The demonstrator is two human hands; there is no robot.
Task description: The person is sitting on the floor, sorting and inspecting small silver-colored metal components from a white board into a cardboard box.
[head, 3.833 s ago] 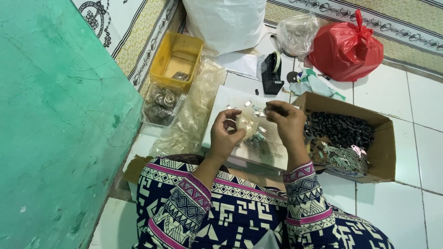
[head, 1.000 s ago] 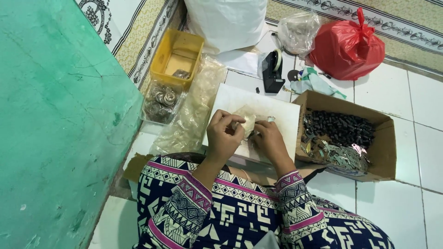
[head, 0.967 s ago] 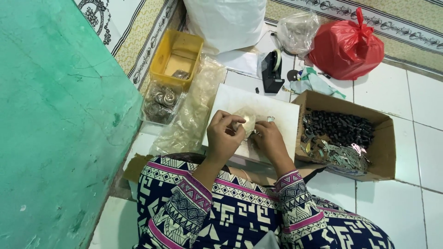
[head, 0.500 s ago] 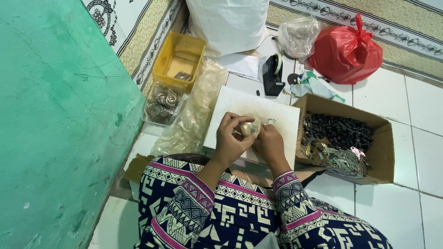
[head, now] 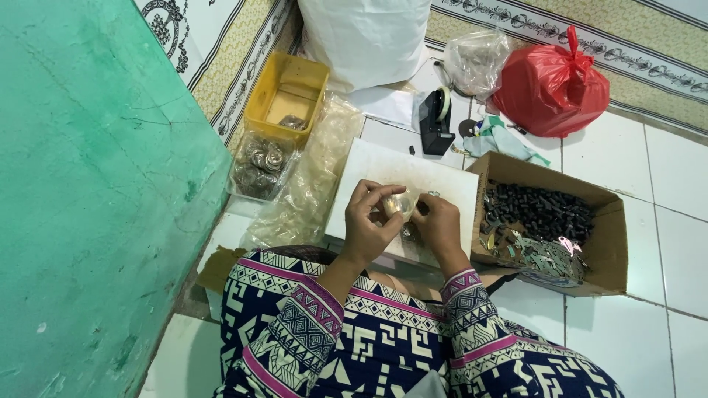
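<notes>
My left hand point(head: 371, 225) and my right hand point(head: 439, 225) meet over a white board point(head: 383, 163) on my lap. Between the fingertips of both hands is a small clear plastic bag point(head: 399, 204) with something small inside. What the bag holds is too small to tell. Both sleeves carry a dark blue, white and pink pattern.
A cardboard box point(head: 612, 221) of small dark parts sits at the right. A yellow tray point(head: 286, 96), a bag of round metal pieces point(head: 259, 168), clear plastic sheets point(head: 313, 184), a black tape dispenser point(head: 434, 121), a red bag point(head: 553, 85) and a white sack point(head: 365, 37) lie ahead. A green wall point(head: 88, 184) stands at the left.
My right hand came back from the side of the cardboard box to join the left hand on the small bag. Both hands then drew slightly nearer to me.
</notes>
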